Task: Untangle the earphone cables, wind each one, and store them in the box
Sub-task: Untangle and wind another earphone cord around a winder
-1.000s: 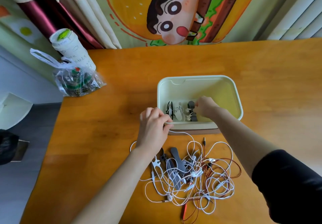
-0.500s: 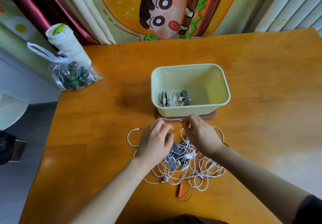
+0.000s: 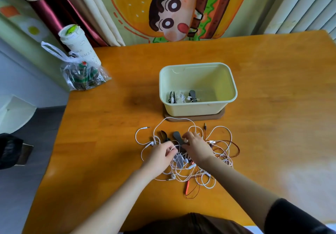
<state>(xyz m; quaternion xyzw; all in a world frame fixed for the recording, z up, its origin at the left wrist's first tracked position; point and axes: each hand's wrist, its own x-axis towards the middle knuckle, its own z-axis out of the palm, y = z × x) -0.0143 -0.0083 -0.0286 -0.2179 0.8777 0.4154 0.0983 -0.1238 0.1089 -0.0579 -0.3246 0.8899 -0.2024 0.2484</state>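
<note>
A: Starting nearest: red cable (image 3: pixel 187 188) trailing out of the earphone tangle (image 3: pixel 200 176) toward the body, threaded through the white strands.

B: And the hands?

A: Sunk into the tangle's left side, left hand (image 3: pixel 160 158), fingers curled, pinching a white strand. Just beside, right hand (image 3: pixel 197 147), fingers bent down over a dark winder (image 3: pixel 177 136); cannot tell whether gripping or only pressing.

B: Judged step?

A: Probably picking out one earphone to free. Nothing separated from this heap yet.

B: Risks from here?

A: Pulling hard on one strand, likely tightening the knots rather than loosening them. Lifting too fast, probably dragging the whole heap along, red cable included. Snagging an earbud or the loose plug (image 3: pixel 147 127) on a loop, possibly straining the thin wire.

B: Further out?

A: Just beyond the tangle on the wooden table (image 3: pixel 109 142), pale box (image 3: pixel 198 108), standing on a brown board (image 3: pixel 219 116), one white loop lying against that board's front edge. Inside, at the left end, a few wound earphones (image 3: pixel 181 97) already stored. Worth minding that loop: with a sharp tug, maybe a nudged box. Farthest, plastic bag (image 3: pixel 83 75) and white cup (image 3: pixel 76 42) at the table's far left corner, well apart.
</note>
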